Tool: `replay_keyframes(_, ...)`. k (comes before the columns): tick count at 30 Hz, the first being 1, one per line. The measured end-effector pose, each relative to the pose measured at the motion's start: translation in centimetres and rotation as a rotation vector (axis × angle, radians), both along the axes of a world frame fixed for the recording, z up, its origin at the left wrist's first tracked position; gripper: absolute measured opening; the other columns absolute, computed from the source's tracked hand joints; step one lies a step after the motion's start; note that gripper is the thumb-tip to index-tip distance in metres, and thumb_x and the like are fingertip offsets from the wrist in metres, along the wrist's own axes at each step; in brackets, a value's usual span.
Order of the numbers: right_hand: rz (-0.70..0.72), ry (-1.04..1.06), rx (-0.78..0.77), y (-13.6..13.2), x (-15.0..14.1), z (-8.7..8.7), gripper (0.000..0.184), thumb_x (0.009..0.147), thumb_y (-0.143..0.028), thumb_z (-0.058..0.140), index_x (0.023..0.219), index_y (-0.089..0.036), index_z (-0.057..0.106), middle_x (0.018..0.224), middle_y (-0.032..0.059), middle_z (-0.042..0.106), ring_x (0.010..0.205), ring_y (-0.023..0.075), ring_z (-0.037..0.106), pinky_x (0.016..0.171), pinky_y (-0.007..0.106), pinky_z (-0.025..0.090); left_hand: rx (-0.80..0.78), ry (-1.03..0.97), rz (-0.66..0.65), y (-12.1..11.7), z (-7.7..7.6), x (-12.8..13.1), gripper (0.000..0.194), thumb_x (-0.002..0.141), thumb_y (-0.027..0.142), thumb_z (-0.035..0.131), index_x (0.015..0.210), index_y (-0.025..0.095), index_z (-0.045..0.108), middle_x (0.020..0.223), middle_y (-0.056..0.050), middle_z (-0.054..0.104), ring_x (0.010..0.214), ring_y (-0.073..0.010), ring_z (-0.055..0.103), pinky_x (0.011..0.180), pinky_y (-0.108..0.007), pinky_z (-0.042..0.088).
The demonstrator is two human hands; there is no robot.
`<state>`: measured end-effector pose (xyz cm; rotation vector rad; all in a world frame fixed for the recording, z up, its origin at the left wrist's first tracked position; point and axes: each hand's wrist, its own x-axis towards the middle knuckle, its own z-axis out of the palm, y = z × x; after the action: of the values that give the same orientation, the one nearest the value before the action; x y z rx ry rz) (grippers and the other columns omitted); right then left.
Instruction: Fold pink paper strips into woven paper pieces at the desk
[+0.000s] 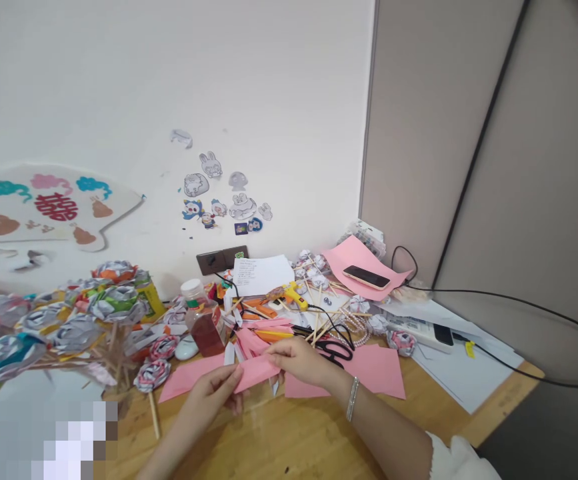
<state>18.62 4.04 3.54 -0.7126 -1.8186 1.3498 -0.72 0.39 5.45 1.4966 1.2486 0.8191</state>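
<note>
A strip of pink paper (257,372) is stretched between my two hands, just above the wooden table (269,440). My left hand (221,390) pinches its left end between thumb and fingers. At the other end, my right hand (296,360), with a bracelet on the wrist, grips the paper's upper edge. Pink sheets (376,373) lie flat behind and to the right of my hands. Black-handled scissors (336,350) rest just beyond my right hand. A bottle with a white cap (206,323) stands behind my left hand.
Paper flowers (119,303) on sticks crowd the left side. A yellow glue gun (295,295), sticks and a pearl string (356,330) clutter the back. A phone (367,276) lies on pink paper at back right. A power strip (423,332) and black cables sit on the right.
</note>
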Motion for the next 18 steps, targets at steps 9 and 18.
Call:
replay_keyframes(9,-0.057,0.005,0.065,-0.6,-0.3,0.7,0.034,0.079,-0.044,0.044,0.077,-0.015,0.062,0.055,0.0001,0.051,0.047,0.0100,0.049,0.046,0.020,0.037,0.013,-0.075,-0.047,-0.1,0.2,0.0,0.030,0.071,0.044,0.052,0.066,0.015,0.059,0.045,0.002,0.061,0.042,-0.0140,0.056,0.045,-0.023,0.044)
replay_keyframes(18,0.052,0.129,-0.074,-0.2,0.1,1.0,0.037,0.073,-0.041,0.054,0.099,-0.015,0.059,0.063,0.0008,0.057,0.049,0.0088,0.050,0.051,0.022,0.042,0.085,-0.127,0.086,-0.6,1.5,-0.1,0.036,0.066,0.040,0.059,0.093,0.016,0.062,0.050,0.002,0.065,0.049,-0.0157,0.059,0.054,-0.026,0.048)
